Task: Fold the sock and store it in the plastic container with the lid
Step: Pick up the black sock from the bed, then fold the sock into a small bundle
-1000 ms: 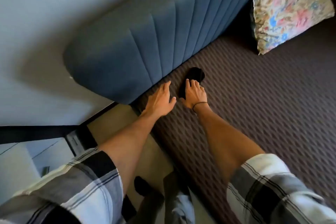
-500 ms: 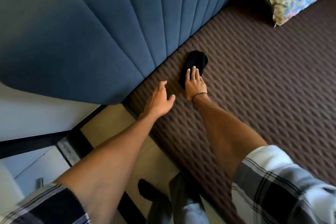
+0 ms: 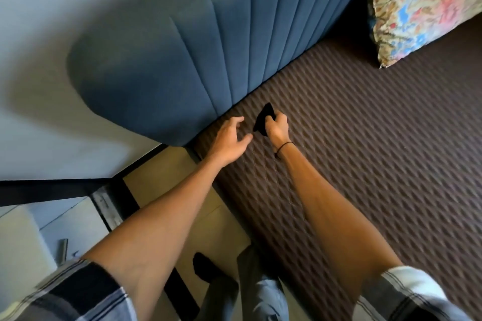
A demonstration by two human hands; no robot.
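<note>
So from my end: the right hand [image 3: 277, 129] sits just above the middle of the frame with its fingers [image 3: 279, 118] curled tight around the small black fabric sock [image 3: 263, 118]. The sock is bunched up, one pointed end sticking out toward the top and another bit poking out on the left side of the fist. It's right over the brown bed cover with the wavy quilted texture [image 3: 365, 151]; can't tell if it's touching the cover or lifted off.

The left hand [image 3: 229, 141] is just to the left of the sock, fingers loosely spread and holding nothing, not touching the sock.

Upper middle of the frame is the blue padded headboard with vertical channels [image 3: 182, 60], and in the upper right corner a floral-print pillow [image 3: 422, 5] lies on the cover, well apart from the hands.
</note>
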